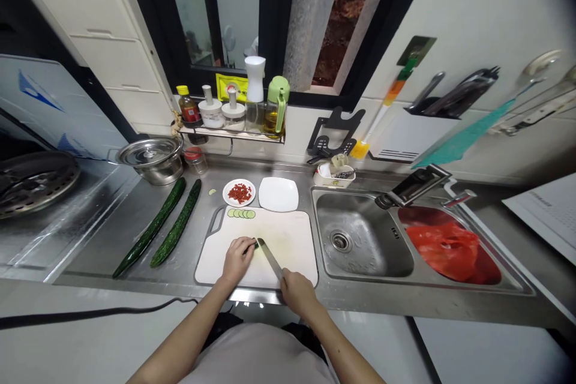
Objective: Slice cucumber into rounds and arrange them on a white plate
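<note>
On the white cutting board (288,228), my left hand (237,259) presses a short dark green cucumber piece (256,245), mostly hidden under the fingers. My right hand (297,293) grips a kitchen knife (272,259) by its handle. The blade points away from me, its tip beside the cucumber piece and my left fingertips. A row of several round cucumber slices (242,213) overlaps near the board's far left corner. Behind the board stand a small plate of chopped red pieces (239,193) and a bare white square plate (278,194).
Two long cucumbers (176,225) lie left of the board. Beyond them is a lidded steel pot (157,159). To the right are a sink (364,234), a faucet (414,186) and a red plastic bag (445,249). Seasoning bottles stand on a wall rack (234,132).
</note>
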A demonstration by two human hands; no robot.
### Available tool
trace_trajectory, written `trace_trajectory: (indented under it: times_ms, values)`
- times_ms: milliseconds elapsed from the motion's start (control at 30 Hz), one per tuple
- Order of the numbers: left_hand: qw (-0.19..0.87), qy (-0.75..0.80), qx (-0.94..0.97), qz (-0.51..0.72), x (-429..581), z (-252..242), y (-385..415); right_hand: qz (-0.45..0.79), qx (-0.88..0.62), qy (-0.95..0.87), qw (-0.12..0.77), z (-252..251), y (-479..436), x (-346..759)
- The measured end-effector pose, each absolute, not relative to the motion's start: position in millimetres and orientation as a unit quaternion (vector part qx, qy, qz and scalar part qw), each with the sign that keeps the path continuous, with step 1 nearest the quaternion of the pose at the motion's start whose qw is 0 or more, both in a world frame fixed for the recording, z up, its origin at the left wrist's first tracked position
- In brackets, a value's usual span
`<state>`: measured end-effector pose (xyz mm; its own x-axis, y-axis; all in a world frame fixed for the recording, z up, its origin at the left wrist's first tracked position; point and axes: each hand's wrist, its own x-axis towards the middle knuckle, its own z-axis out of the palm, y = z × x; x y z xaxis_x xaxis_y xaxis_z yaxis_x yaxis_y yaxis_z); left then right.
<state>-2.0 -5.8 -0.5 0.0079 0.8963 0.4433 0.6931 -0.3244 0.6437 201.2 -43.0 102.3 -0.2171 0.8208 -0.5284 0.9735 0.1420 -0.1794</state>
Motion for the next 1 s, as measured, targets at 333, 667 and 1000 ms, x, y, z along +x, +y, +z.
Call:
trace_trajectory:
  times_ms: [333, 667, 1000]
  values:
    - [0.165, 0.615, 0.646, 0.422, 3, 11, -7, -0.184, 0.654, 0.720, 0.138, 105, -28, 205]
    - [0.208, 0.685, 0.535, 0.450, -6, 32, 12, -0.116, 0.681, 0.721, 0.057, 104, -27, 213]
    - [0.183, 0.608, 0.737, 0.233, 14, 74, 26, -0.080, 0.654, 0.751, 0.048, 101, -23, 214]
